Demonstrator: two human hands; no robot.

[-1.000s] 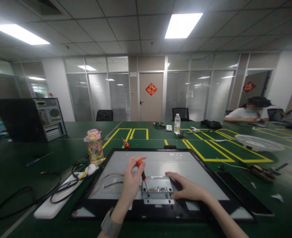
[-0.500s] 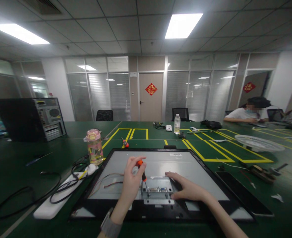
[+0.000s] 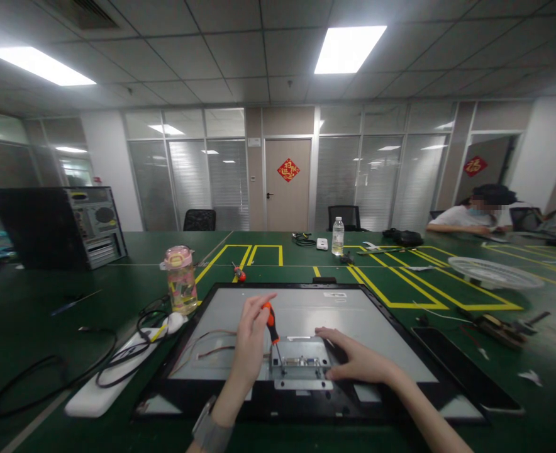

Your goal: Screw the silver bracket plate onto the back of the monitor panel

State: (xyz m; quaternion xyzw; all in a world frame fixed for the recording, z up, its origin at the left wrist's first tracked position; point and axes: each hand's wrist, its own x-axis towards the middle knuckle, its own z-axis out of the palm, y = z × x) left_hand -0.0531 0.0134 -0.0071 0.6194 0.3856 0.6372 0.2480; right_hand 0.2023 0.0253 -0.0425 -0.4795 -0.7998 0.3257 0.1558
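Note:
My left hand point(image 3: 251, 333) grips a screwdriver point(image 3: 271, 324) by its orange and black handle, the index finger stretched over the top. The shaft points down, its tip at the left part of a metal bracket with connector ports point(image 3: 301, 371). This bracket sits on the back of a flat display panel point(image 3: 377, 327), which lies on the table with a black frame around it. My right hand point(image 3: 358, 358) rests open at the bracket's right side, fingers and thumb spread apart. Thin wires point(image 3: 216, 352) lie on the panel left of my left hand.
To the left are a white power strip point(image 3: 103, 377) with black cables, a pink-lidded bottle point(image 3: 180, 280) and a computer case point(image 3: 56, 226). A black phone-like slab point(image 3: 464, 368) lies at right. Beyond the panel are another screwdriver point(image 3: 239, 273) and a water bottle point(image 3: 338, 236). A person point(image 3: 476, 214) sits far right.
My left hand has turned around the screwdriver handle, its fingers and thumb now closer together. The screwdriver's tip stays at the same spot. My right hand has not visibly moved.

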